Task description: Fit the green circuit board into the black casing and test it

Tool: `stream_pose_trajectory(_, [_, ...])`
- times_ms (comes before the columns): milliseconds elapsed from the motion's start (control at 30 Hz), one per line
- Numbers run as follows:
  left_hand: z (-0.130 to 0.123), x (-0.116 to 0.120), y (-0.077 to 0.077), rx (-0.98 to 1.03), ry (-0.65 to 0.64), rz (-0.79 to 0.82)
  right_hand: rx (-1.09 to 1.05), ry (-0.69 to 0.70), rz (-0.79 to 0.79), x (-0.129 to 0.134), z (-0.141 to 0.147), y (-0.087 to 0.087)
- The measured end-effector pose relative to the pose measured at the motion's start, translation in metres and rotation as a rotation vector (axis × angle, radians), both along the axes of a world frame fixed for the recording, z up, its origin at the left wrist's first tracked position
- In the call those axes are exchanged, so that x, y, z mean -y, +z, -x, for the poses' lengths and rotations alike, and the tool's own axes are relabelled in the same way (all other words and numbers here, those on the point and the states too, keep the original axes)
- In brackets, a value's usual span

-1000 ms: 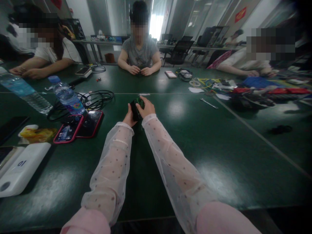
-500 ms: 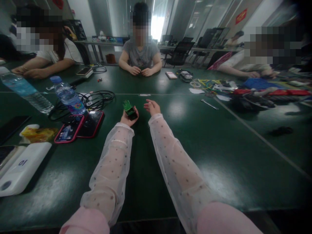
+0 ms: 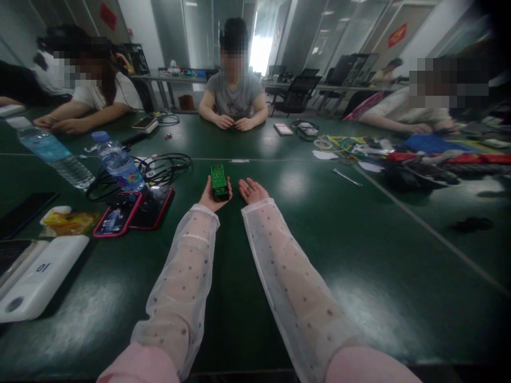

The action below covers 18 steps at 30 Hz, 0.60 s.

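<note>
- Left foreground: a white device (image 3: 43,276) lies on the green table (image 3: 359,229), near a yellow wrapped item (image 3: 77,221).
- Left of the left forearm: two phones, a nearer phone (image 3: 118,214) and a farther phone (image 3: 154,206) (both edged in pink or red), lie side by side.
- Behind the phones: a blue-capped bottle (image 3: 120,162) leans, with a larger bottle (image 3: 59,157) tilted to its left; black cables (image 3: 175,165) coil between the blue-capped bottle and the left hand (image 3: 207,199), the nearest clutter on that side.
- Right: a wrench (image 3: 347,177) lies well apart from the right hand (image 3: 255,192), short of a heap of wires and tools (image 3: 431,154).
- Far side: a person in grey (image 3: 233,98) sits facing the camera, both hands on the table.
- Centre: a green circuit board (image 3: 219,180) rests in the left hand, thumb along its left edge and fingertips at its right; a dark part shows at its near end (detail too small to tell).
- Beside it: the right hand is palm up, fingers loosely extended, just right of the board and apart from it.
</note>
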<state>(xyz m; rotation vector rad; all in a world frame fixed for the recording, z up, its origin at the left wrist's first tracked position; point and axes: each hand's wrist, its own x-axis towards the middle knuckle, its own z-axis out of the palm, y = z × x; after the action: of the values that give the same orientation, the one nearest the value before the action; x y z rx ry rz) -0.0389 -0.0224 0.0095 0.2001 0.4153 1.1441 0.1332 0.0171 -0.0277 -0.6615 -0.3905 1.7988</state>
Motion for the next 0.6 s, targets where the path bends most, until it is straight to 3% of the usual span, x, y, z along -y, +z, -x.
stream_pose_trajectory(133, [0.003,0.003,-0.001,0.052,0.029,0.026,-0.004,0.004,-0.007,-0.001,0.002,-0.001])
stream_pose_trajectory(300, [0.002,-0.001,-0.002,-0.048,-0.068,-0.009,-0.005,-0.01,0.01,-0.004,0.003,-0.004])
stream_pose_trajectory(600, [0.003,-0.011,-0.008,-0.401,0.012,0.099,-0.01,0.006,-0.005,-0.002,0.002,-0.003])
